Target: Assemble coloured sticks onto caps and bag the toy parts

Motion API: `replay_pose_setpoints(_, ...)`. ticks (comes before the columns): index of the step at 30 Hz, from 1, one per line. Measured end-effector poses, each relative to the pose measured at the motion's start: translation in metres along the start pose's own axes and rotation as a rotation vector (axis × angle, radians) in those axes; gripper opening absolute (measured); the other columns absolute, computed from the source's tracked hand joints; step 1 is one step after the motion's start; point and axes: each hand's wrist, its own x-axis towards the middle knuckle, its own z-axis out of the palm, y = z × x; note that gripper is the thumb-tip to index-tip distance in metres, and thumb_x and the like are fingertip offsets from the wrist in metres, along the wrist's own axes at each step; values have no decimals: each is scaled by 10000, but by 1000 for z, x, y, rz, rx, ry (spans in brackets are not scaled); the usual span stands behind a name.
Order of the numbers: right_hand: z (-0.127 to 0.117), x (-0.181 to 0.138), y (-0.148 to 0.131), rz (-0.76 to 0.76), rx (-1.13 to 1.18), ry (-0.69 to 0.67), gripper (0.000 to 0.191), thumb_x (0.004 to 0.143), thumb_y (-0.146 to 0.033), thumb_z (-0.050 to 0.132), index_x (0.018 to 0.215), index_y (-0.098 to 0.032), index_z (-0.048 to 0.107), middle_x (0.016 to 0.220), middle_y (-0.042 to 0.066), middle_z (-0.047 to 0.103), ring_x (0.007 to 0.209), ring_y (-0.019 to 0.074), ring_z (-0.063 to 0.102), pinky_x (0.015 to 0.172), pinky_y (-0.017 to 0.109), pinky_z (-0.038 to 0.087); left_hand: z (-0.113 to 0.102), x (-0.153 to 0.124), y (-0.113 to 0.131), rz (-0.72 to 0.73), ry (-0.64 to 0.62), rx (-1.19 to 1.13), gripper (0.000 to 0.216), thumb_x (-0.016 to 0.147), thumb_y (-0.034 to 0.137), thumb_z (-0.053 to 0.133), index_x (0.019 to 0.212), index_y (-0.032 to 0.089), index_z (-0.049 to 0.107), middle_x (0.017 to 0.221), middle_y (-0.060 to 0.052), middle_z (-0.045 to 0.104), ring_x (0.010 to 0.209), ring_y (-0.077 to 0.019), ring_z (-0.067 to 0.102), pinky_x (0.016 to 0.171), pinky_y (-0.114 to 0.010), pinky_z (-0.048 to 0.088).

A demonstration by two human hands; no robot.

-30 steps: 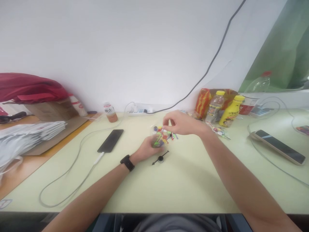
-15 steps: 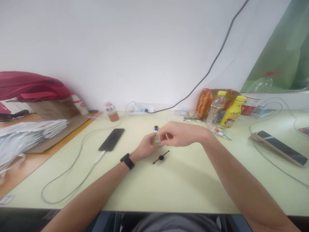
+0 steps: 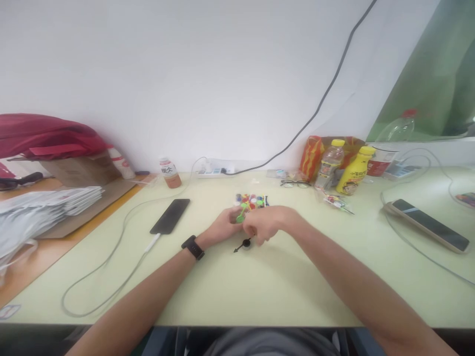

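Note:
My left hand [image 3: 225, 225], with a black watch on the wrist, is curled around a small green plastic piece [image 3: 241, 218] with a round end. My right hand [image 3: 267, 223] is right beside it, fingers bent and pressed together; whatever they hold is hidden. Just behind both hands lies a cluster of small coloured pieces [image 3: 253, 200] in red, green, white, yellow and blue. A black arrow spinner [image 3: 246, 243] on a light round base stands below the hands, its right end partly covered by my right hand.
A black phone [image 3: 170, 216] on a charging cable lies to the left. Right of the hands are glasses [image 3: 295, 183], a packet of small parts [image 3: 338, 202], a yellow bottle [image 3: 355, 171], a clear bottle [image 3: 330, 165] and another phone [image 3: 430, 225]. A drink bottle [image 3: 170, 173] stands at back left.
My right hand has lowered and come nearer to me, toward the spinner. The cluster of coloured pieces, mostly hidden before, now shows behind the hands. My left hand has barely moved.

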Motion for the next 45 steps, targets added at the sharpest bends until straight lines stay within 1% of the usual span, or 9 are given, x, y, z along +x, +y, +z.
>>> replay_pose_setpoints(2, 6, 13, -4, 26, -20, -64, 217, 710, -147, 679, 922, -151, 724, 882, 58, 744, 755, 196, 679, 561, 246, 415, 0, 1, -4, 13, -14, 7, 432, 835, 289, 765, 1243, 167, 690, 1214, -107, 732, 1097, -280, 695, 954, -371, 560)
replay_pose_setpoints(8, 13, 19, -12, -8, -109, 36, 188, 672, -117, 672, 851, -160, 710, 896, 58, 744, 758, 198, 664, 561, 261, 397, -1, 5, -14, 72, 131, -10, 437, 818, 260, 766, 1236, 151, 697, 1266, -138, 721, 1176, -314, 671, 988, -394, 550)
replay_pose_setpoints(15, 17, 20, -15, -76, -170, 168, 274, 695, -121, 709, 962, -182, 703, 1018, 66, 718, 813, 204, 623, 561, 273, 351, -4, 4, -17, 47, 53, -60, 527, 742, 164, 800, 1246, 126, 651, 1156, -141, 753, 1076, -294, 710, 911, -368, 569)
replay_pose_setpoints(20, 17, 18, -19, -115, -160, 214, 195, 707, -42, 664, 845, -176, 693, 928, 46, 718, 757, 183, 604, 555, 267, 343, 1, 2, -4, 99, 84, 49, 419, 718, 181, 812, 1117, 126, 696, 1051, -104, 766, 1014, -291, 711, 884, -356, 572)
replay_pose_setpoints(27, 19, 19, -21, -149, -155, 175, 157, 740, -132, 683, 886, -190, 697, 956, 45, 719, 762, 183, 611, 550, 264, 342, 3, 5, -10, 100, 139, -44, 634, 675, 247, 891, 1252, 130, 656, 1296, -177, 697, 1197, -340, 660, 1020, -416, 537)
replay_pose_setpoints(32, 20, 17, -25, -116, -188, 173, 219, 715, -80, 659, 899, -192, 694, 977, 48, 715, 752, 191, 619, 531, 275, 331, 1, 5, -18, 38, 56, -10, 697, 656, 271, 911, 1285, 132, 644, 1291, -180, 697, 1229, -369, 642, 1021, -470, 538)
replay_pose_setpoints(37, 18, 11, -34, -144, -206, 118, 119, 720, -108, 681, 819, -173, 690, 889, 52, 712, 733, 196, 617, 534, 283, 341, 3, 4, -19, 102, 152, -72, 619, 775, 264, 829, 1344, 152, 614, 1234, -163, 716, 1172, -315, 672, 993, -425, 545)
replay_pose_setpoints(41, 16, 8, -38, -200, -138, 55, 129, 754, -156, 687, 878, -190, 689, 906, 24, 713, 757, 180, 618, 541, 267, 362, 6, 4, -13, 53, 20, -15, 445, 815, 293, 783, 1221, 134, 693, 1177, -137, 738, 1076, -303, 694, 932, -425, 565)
replay_pose_setpoints(45, 16, 4, -43, -154, -134, -3, 191, 747, -176, 704, 936, -202, 696, 957, 31, 715, 780, 196, 638, 536, 266, 371, 10, 1, -5, 85, 52, 25, 428, 812, 315, 799, 1190, 134, 711, 1159, -134, 744, 1067, -304, 690, 919, -401, 561)
